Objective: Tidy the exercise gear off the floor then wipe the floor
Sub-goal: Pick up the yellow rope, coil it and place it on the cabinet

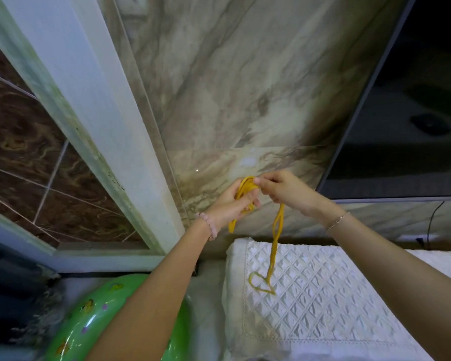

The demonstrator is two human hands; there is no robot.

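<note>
Coils at risk of slipping while the band is wound up

The left hand [231, 204] curls round loops of a long yellow stretchy band [273, 252], possibly rubber tubing. The right hand [284, 190] pinches the top turn. The band's tail trails onto the white quilted cover [323, 295]. Slack grip could let the coils spring loose, or the tail might snag there.

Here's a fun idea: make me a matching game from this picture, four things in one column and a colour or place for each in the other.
Things:
1. yellow band
2. inflatable ring
3. quilted cover
4. bead bracelet

Matches:
A. white
B. on the left wrist
C. green
D. looped round the left hand, pinched by the right hand

Pairs: 1-D, 2-C, 3-A, 4-B
</note>
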